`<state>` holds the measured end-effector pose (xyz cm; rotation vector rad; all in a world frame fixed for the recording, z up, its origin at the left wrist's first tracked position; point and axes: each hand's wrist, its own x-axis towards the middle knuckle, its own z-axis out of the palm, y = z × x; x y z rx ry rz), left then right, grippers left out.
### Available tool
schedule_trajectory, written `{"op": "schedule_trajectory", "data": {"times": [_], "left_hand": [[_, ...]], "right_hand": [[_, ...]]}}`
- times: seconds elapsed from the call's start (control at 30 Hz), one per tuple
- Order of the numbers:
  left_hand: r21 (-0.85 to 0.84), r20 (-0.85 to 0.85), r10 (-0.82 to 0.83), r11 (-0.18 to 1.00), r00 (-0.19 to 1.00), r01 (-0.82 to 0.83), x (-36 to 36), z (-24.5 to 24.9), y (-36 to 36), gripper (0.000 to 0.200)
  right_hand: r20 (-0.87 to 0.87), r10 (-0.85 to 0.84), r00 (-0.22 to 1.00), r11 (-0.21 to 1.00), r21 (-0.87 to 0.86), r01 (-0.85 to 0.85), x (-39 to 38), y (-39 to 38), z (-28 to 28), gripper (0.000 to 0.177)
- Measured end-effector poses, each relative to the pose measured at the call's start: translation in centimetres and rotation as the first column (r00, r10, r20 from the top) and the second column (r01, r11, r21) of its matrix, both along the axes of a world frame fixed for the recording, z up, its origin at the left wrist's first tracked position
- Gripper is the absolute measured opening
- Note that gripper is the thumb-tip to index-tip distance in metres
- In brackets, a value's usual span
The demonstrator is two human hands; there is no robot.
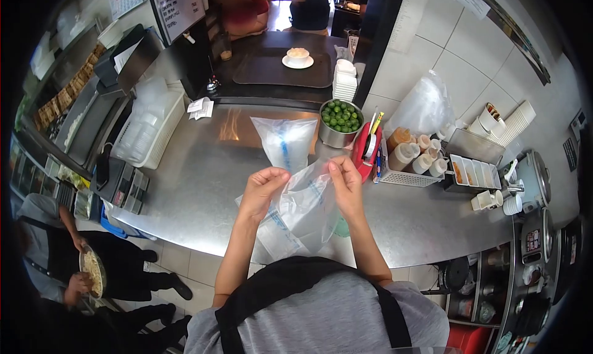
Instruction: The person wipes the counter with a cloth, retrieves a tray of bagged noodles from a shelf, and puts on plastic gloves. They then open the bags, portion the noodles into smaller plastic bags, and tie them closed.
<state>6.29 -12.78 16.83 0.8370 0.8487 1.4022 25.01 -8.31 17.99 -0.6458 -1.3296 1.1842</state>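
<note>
My left hand (264,187) and my right hand (346,184) each pinch an upper edge of a clear plastic bag (309,206), stretched between them above the counter. Below my left hand, another flat plastic sheet or bag with blue print (275,233) lies partly under the held one. Just beyond my hands, a whitish plastic bag with a blue mark (284,141) rests on the steel counter (191,168). Whether the held bag contains anything is hard to see.
Behind stands a metal pot of green limes (341,116), beside a red tape dispenser (367,147) and a basket of sauce bottles (411,159). A white basket of plastic containers (151,128) is at left. A co-worker (49,249) holds a bowl of food (92,272) at lower left.
</note>
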Motion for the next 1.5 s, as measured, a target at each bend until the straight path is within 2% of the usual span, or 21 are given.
{"op": "schedule_trajectory", "data": {"times": [0.13,0.27,0.47,0.5,0.57,0.67,0.7,0.8,0.83,0.9,1.0,1.03,1.1,1.2,1.23,1.3,1.37,1.4,1.43,1.47,1.5], "left_hand": [[0.016,0.059,0.099,0.995,0.993,-0.1,0.6,0.2,0.0,0.017],[-0.085,0.111,-0.036,0.995,0.993,0.046,2.0,2.0,-1.0,0.017],[0.008,0.011,0.204,0.979,0.979,-0.204,1.2,-2.2,0.3,0.01],[0.073,-0.099,0.25,0.967,0.963,-0.243,1.1,-1.8,0.2,0.008],[0.215,-0.302,0.353,0.93,0.886,-0.297,0.9,-0.8,0.0,0.005],[0.53,-0.638,0.49,0.839,0.594,-0.123,1.9,0.0,-0.4,0.006],[0.538,-0.686,0.503,0.837,0.526,-0.098,2.4,0.8,-0.8,0.008],[0.648,-0.698,0.635,0.757,0.331,-0.087,2.3,0.2,-0.6,0.015],[0.481,-0.635,0.505,0.851,0.584,-0.212,2.2,0.0,-0.7,0.018],[0.049,-0.245,0.263,0.965,0.933,-0.259,1.7,-0.3,-1.1,0.024],[-0.04,0.034,0.162,0.986,0.986,-0.161,0.2,1.3,-1.6,0.03],[0.086,-0.136,0.209,0.976,0.969,-0.198,0.2,1.2,-1.5,0.03],[0.335,-0.43,0.332,0.922,0.839,-0.193,0.5,0.9,-1.5,0.03],[0.753,-0.638,0.747,0.656,0.189,-0.051,1.3,1.7,-1.1,0.031],[0.74,-0.65,0.737,0.669,0.184,-0.066,1.4,2.0,-1.1,0.034],[0.71,-0.677,0.713,0.698,0.183,-0.094,1.7,2.2,-1.4,0.038],[0.348,-0.555,0.411,0.904,0.723,-0.247,1.4,1.8,-1.7,0.033],[0.134,-0.347,0.25,0.967,0.904,-0.216,1.0,1.6,-1.7,0.031],[0.087,-0.036,-0.012,0.996,0.999,0.016,0.1,1.1,-1.4,0.028],[0.114,0.281,-0.273,0.961,0.92,0.25,-1.1,0.2,-1.0,0.025],[0.211,0.552,-0.484,0.869,0.679,0.448,-1.7,-0.3,-0.9,0.024]], "right_hand": [[-0.043,-0.01,0.999,0.997,-0.082,0.006,0.8,-0.5,0.2,0.013],[-0.025,-0.101,0.995,0.994,-0.037,0.1,1.2,0.3,-0.5,0.014],[-0.003,-0.001,1.0,0.999,-0.049,0.001,1.2,0.1,-1.5,0.011],[0.06,-0.005,0.998,1.0,-0.008,0.006,1.2,0.0,-1.3,0.014],[0.184,-0.02,0.983,0.997,0.077,0.006,1.3,-0.3,-0.4,0.022],[0.408,0.047,0.912,0.938,0.297,-0.181,1.0,-0.5,1.8,0.034],[0.388,0.106,0.915,0.934,0.276,-0.225,0.6,-0.4,1.7,0.035],[0.235,0.469,0.851,0.883,-0.151,-0.445,0.9,0.0,-0.4,0.033],[0.246,0.59,0.769,0.806,-0.233,-0.544,1.2,0.2,-1.0,0.03],[0.237,0.796,0.557,0.603,-0.396,-0.693,2.3,0.9,-1.9,0.025],[0.086,0.936,0.343,0.352,-0.313,-0.882,2.8,1.0,-3.3,0.021],[0.009,0.857,0.515,0.501,-0.251,-0.828,2.3,1.0,-3.1,0.021],[-0.175,0.599,0.781,0.762,-0.176,-0.624,0.8,0.5,-2.3,0.022],[-0.389,0.48,0.786,0.743,-0.296,-0.6,-0.6,-0.9,1.3,0.015],[-0.392,0.498,0.773,0.719,-0.312,-0.622,-0.7,-1.0,1.7,0.015],[-0.219,0.703,0.676,0.604,-0.319,-0.731,0.2,-0.4,-0.2,0.019],[-0.064,0.871,0.488,0.436,-0.359,-0.825,1.5,1.0,-3.1,0.024],[0.001,0.931,0.364,0.336,-0.393,-0.856,1.8,1.6,-3.8,0.027],[-0.061,0.89,0.451,0.409,-0.332,-0.85,1.7,1.4,-3.8,0.026],[-0.131,0.839,0.528,0.481,-0.275,-0.833,1.6,0.9,-3.6,0.024],[-0.206,0.778,0.594,0.553,-0.223,-0.803,1.5,0.4,-3.4,0.023]]}}
